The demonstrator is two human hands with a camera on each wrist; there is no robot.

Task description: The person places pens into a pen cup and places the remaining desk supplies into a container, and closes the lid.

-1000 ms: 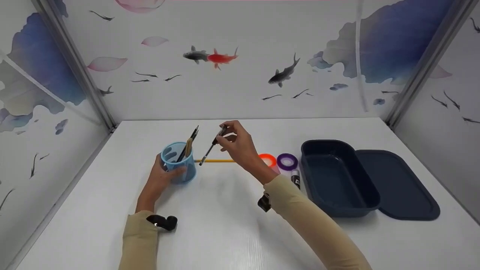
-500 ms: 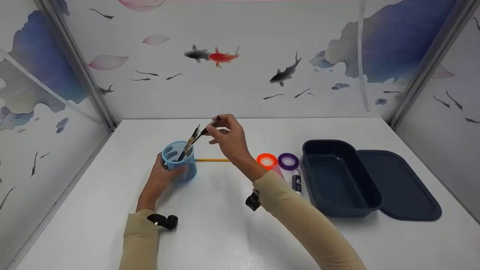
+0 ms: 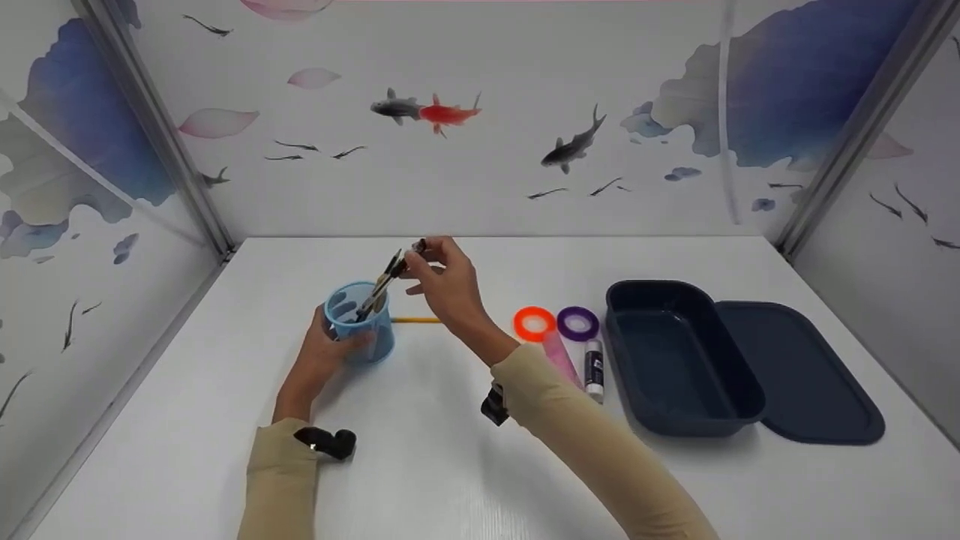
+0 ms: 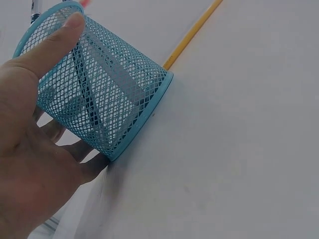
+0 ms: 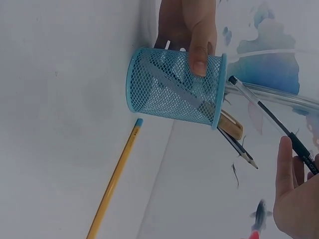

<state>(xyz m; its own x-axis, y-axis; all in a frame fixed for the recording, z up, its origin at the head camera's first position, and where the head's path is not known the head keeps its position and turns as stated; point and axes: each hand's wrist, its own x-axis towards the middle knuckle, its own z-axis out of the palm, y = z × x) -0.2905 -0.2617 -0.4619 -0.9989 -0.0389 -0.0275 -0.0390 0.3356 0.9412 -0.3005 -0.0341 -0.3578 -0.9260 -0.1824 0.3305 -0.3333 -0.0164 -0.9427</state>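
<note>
Left hand [image 3: 319, 354] — thumb and fingers wrapped round blue mesh cup [image 5: 164, 92], upright, left side of white table [image 3: 420, 465]. Right hand [image 3: 450, 291] higher, thumb and fingers pinching pen [image 5: 266, 114], lower end close to cup mouth. Dark pencil [image 5: 245, 154] leaning in cup. Yellow pencil [image 5: 113, 179] on table, blue end just beside cup base. Orange ring [image 3: 519, 324], purple ring [image 3: 595, 324] — near navy box [image 3: 679, 364].
</note>
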